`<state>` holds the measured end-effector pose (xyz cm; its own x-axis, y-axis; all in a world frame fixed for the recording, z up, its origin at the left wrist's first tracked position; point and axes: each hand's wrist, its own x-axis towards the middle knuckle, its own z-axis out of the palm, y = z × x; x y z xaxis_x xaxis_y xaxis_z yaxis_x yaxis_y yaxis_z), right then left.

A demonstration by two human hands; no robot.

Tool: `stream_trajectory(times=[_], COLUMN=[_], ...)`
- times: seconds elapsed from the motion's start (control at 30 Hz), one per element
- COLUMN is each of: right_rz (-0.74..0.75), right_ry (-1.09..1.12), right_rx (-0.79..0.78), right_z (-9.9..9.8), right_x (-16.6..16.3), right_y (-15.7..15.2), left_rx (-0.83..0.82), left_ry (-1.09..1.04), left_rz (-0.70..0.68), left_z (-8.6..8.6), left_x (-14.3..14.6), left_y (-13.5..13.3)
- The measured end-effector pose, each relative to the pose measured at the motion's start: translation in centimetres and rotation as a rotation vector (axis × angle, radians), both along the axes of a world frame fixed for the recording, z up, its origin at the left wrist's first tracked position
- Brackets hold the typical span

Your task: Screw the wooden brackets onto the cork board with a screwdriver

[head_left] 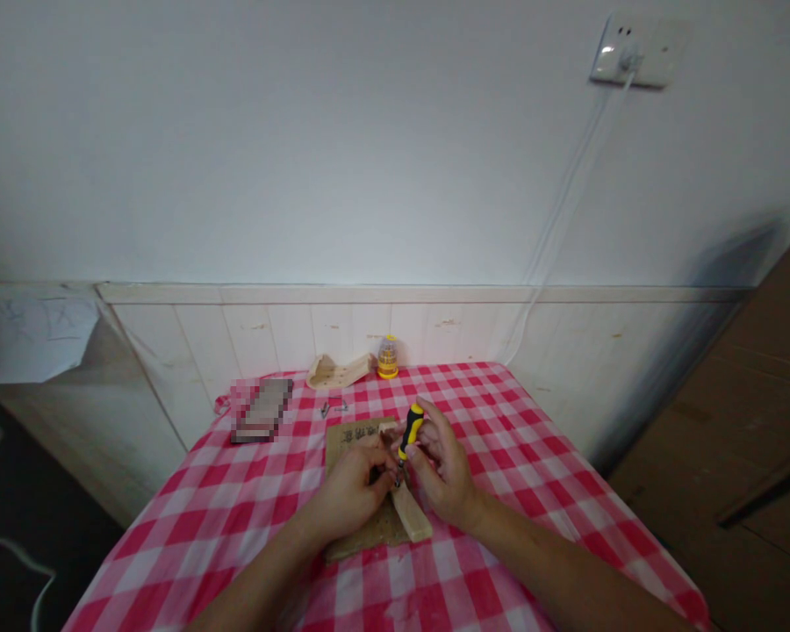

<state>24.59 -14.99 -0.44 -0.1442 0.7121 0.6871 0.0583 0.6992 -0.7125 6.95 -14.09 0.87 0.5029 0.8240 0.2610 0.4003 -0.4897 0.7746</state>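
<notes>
A yellow and black screwdriver (411,431) stands nearly upright between my two hands, tip down on a pale wooden strip (412,515). The strip lies on a brown board (355,439) on the red and white checked tablecloth (527,456). My right hand (442,467) is curled round the screwdriver's lower handle. My left hand (354,487) is closed in a pinch beside the tip, pressing on the strip; what its fingers pinch is too small to make out.
At the table's far edge stand a curved wooden piece with holes (339,371) and a small yellow container (388,358). A few small metal parts (333,406) lie behind the board. A blurred dark object (262,410) lies at the back left. A cable (566,211) hangs from a wall socket.
</notes>
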Motion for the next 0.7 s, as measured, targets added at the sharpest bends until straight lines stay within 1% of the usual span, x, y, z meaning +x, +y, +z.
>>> stream_trajectory(times=[0.23, 0.4, 0.53, 0.7], right_rz=[0.052, 0.074, 0.005, -0.098], right_ry=[-0.004, -0.019, -0.047, -0.101], right_rx=[0.008, 0.020, 0.058, 0.078], right_z=[0.17, 0.27, -0.03, -0.36], right_x=[0.26, 0.31, 0.15, 0.23], right_y=[-0.16, -0.23, -0.10, -0.14], left_rx=[-0.003, 0.008, 0.011, 0.006], left_ry=[-0.013, -0.047, -0.054, -0.040], left_rz=[0.004, -0.028, -0.030, -0.025], left_z=[-0.30, -0.55, -0.35, 0.41], left_x=[-0.09, -0.15, -0.04, 0.27], left_y=[0.02, 0.17, 0.18, -0.09])
